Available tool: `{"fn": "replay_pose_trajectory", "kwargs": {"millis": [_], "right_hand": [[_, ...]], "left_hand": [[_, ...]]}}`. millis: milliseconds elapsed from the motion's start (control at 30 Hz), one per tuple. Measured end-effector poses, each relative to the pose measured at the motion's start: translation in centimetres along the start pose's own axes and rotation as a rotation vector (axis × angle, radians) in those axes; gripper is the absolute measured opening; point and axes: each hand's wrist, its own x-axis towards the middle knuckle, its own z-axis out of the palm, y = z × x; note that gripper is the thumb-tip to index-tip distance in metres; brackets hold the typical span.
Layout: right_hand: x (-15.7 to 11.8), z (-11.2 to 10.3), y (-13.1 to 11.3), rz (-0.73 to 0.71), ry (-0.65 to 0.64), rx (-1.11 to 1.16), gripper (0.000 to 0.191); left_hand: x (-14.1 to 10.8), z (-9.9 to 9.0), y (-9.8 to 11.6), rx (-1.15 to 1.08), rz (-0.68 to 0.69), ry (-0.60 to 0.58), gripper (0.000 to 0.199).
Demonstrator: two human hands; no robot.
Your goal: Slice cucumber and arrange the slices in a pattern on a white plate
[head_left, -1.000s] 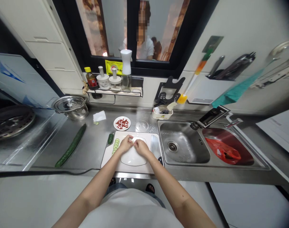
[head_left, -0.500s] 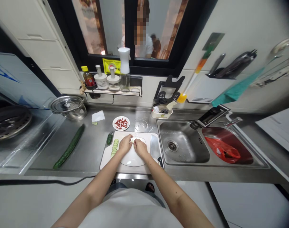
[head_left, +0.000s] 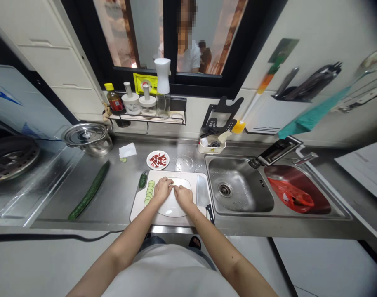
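Note:
A white plate (head_left: 171, 208) rests on the pale cutting board (head_left: 139, 216), below both my hands. My left hand (head_left: 163, 189) bends over the plate's left half, fingers closed near its middle. Facing it, my right hand (head_left: 184, 195) has its fingers pinched together, the tips almost meeting the left ones. Whatever lies between the fingertips is too small and covered to make out. A row of overlapping cucumber slices (head_left: 149, 192) lies left of the plate, beside a cucumber end piece (head_left: 142, 180). To the plate's right is a kitchen knife (head_left: 202, 190) with a black handle.
A whole cucumber (head_left: 90, 190) lies on the steel counter at left, near a lidded pot (head_left: 88, 138). Behind the board stand a small dish of chopped red pieces (head_left: 158, 160) and a clear round lid (head_left: 184, 163). The double sink (head_left: 238, 208) with a red bag (head_left: 290, 196) is at right.
My right hand has turned slightly, its fingers curling in more. A pale bit seen between the fingertips before is now covered. The plate and board stay put.

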Motion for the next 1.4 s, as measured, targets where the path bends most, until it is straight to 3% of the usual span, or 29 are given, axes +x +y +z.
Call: {"fn": "replay_pose_trajectory", "kwargs": {"millis": [1400], "right_hand": [[0.9,-0.1,-0.4,0.017,0.017,-0.02,0.037]], "left_hand": [[1.2,-0.2,0.1,-0.015,-0.033,0.003,0.024]]}}
